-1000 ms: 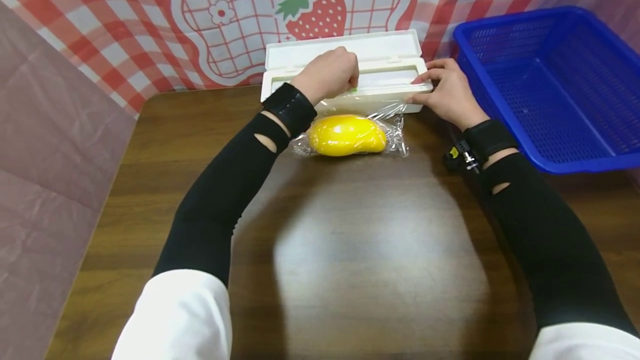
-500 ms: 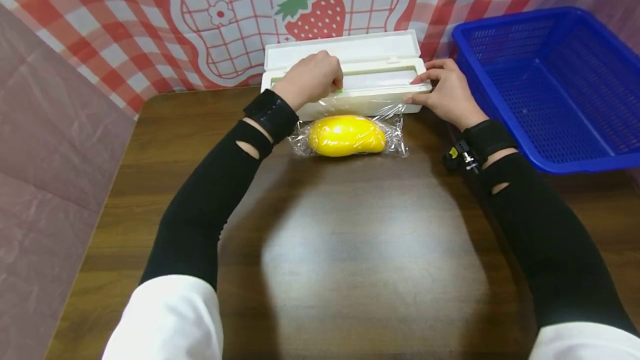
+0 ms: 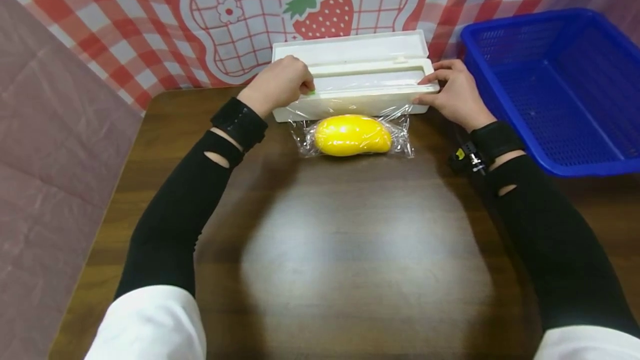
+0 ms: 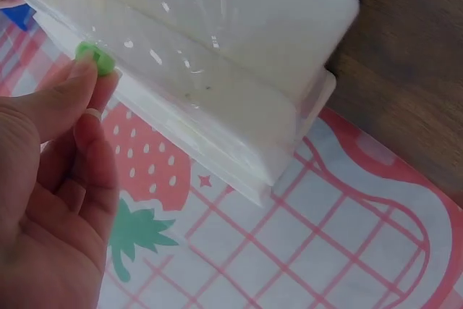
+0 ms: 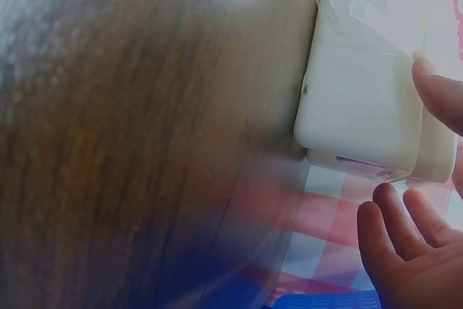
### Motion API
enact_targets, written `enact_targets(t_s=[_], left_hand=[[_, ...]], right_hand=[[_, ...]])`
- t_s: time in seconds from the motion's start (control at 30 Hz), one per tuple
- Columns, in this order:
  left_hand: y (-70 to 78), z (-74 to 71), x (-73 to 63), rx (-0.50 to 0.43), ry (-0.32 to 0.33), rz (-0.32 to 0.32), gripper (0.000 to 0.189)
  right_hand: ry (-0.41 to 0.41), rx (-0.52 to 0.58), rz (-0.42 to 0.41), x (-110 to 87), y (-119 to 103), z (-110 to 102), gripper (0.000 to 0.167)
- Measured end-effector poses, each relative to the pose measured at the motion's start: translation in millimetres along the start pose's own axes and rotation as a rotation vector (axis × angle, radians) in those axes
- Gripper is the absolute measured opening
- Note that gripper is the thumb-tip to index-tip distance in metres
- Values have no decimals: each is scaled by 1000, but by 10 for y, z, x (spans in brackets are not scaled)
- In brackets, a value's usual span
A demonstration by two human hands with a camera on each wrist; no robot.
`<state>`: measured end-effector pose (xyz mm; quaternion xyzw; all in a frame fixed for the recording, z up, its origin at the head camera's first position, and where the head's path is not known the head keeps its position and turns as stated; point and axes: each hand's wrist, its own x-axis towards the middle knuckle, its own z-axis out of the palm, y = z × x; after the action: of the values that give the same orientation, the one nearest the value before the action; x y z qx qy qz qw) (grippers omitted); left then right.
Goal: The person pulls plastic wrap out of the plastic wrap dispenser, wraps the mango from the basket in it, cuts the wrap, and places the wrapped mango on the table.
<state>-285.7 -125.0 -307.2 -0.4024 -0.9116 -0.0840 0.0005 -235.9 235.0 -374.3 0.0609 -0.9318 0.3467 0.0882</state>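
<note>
A long white cling film dispenser stands at the back of the table with its lid tipped back. My left hand pinches a small green slide cutter between thumb and finger, near the left part of the dispenser's front rim. At the right end, my right hand holds the dispenser, thumb on its front edge and a fingertip over the top. Clear cling film hangs over the dispenser's front. Just before it lies a yellow mango wrapped in film, its ends crumpled.
A blue plastic basket stands to the right, close to my right hand. Behind the dispenser hangs a red-checked cloth with a strawberry print. The brown wooden table stretches toward me.
My left hand has slid the green cutter leftward along the dispenser's front rim, from about the middle toward the left end. The right hand keeps its hold, and the mango stays in place.
</note>
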Motion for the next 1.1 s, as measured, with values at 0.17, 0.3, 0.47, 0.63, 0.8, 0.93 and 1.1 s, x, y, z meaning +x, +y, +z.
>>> enact_targets(t_s=[0.17,0.3,0.47,0.63,0.8,0.93,1.1], left_hand=[[-13,16,-43,44,-1,21,29],[-9,34,-73,102,13,49,30],[-22,38,-110,140,25,52,29],[-42,17,-158,146,9,29,23],[-102,-16,-235,152,2,13,18],[-196,-52,-343,137,15,16,12],[-306,-54,-447,112,31,7,7]], right_hand=[[5,1,5,-10,8,31,44],[12,2,7,-10,-3,51,43],[18,3,5,-3,-12,54,43],[18,4,11,-6,-12,60,44],[16,3,14,-1,-16,59,44],[20,-3,14,0,-6,43,45],[10,-3,26,1,-1,27,46]])
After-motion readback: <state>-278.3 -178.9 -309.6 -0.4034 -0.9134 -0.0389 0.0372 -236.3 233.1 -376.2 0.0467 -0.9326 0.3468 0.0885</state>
